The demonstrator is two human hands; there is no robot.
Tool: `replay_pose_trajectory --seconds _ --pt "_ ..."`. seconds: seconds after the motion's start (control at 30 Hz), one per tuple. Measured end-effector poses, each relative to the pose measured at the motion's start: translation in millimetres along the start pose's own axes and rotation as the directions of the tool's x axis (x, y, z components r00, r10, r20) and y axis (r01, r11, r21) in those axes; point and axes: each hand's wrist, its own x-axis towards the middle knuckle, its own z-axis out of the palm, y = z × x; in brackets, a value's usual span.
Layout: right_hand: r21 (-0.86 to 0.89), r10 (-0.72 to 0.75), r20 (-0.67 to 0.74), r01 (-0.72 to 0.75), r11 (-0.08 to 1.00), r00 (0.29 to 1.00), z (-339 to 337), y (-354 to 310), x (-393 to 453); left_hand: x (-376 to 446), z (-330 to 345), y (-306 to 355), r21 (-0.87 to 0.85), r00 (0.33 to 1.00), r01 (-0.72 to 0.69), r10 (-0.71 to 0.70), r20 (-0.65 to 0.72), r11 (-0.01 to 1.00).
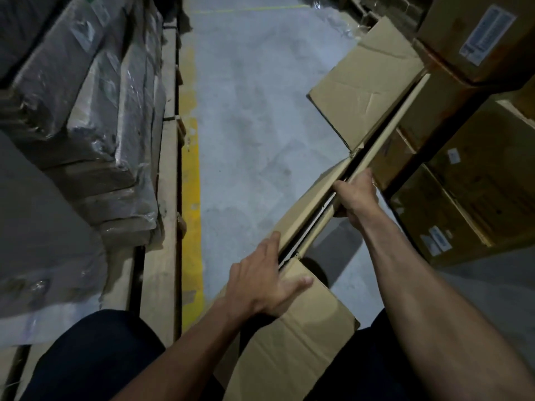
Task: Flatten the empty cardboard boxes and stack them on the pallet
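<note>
On the far left, stacked bundles wrapped in clear film are sitting on a wooden pallet, whose long edge is running beside a yellow floor line. Right of that line, a strip of bare grey floor is lying open up the middle of the view. The left hand is pressing down on the near flap of the flattened cardboard box, fingers spread and fairly straight, thumb lying along the box's upper edge. The box is standing on edge, slanting up and to the right from between the person's legs, its far flap hanging out over the floor. The right hand is gripping the folded top edge further along, fingers curled round it. Just beyond, stacked brown cartons are crowding the box's right side.
</note>
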Motion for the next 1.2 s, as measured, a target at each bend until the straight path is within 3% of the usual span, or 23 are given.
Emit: replay_pose_trajectory --seconds 0.23,0.33,0.43,0.6,0.7,0.8,0.9,1.0,1.13,1.2 --pt "0.138 -0.027 0.06 0.019 0.99 0.998 4.7 -5.0 2.0 30.6 -1.7 22.6 0.092 0.97 0.075 -0.051 -0.239 0.993" --pt "0.161 -0.105 0.061 0.094 0.982 0.993 9.1 -11.1 -1.0 32.6 -3.4 16.3 0.084 0.947 0.063 -0.033 -0.319 0.994" --pt "0.145 -0.211 0.066 0.199 0.969 0.975 11.9 -28.0 -9.7 39.9 -15.4 8.2 -0.022 0.915 0.083 -0.085 -0.395 0.996" --pt "0.03 -0.302 0.256 0.304 0.952 0.919 23.9 -25.6 -28.7 59.1 -44.5 -3.6 -0.369 0.85 0.042 -0.228 -0.475 0.929" --pt "-0.01 -0.218 0.307 0.232 0.973 0.926 29.0 3.6 -39.1 74.2 -61.3 -9.3 -0.635 0.836 -0.007 -0.343 -0.427 0.773" --pt "-0.076 -0.074 0.291 0.1 0.992 0.954 23.5 36.1 -39.0 91.2 -80.2 -12.0 -0.785 0.813 -0.115 -0.396 -0.426 0.609" --pt "-0.09 0.127 0.18 -0.112 0.99 0.975 16.2 67.6 -39.5 105.1 -103.0 -5.0 -0.864 0.807 -0.199 -0.422 -0.413 0.463" --pt "-0.085 0.287 -0.026 -0.288 0.954 0.958 11.4 81.7 -43.6 122.7 -115.8 -3.8 -0.924 0.814 -0.258 -0.452 -0.366 0.284" --pt "0.264 0.478 -0.21 -0.421 0.868 0.853 -2.4 73.0 -41.6 139.8 -124.8 -2.1 -0.956 0.817 -0.263 -0.496 -0.293 0.131" --pt "0.539 0.624 -0.121 -0.476 0.694 0.772 -7.2 66.7 -42.0 149.0 -127.1 -3.7 -0.972 0.831 -0.232 -0.51 -0.221 0.042"
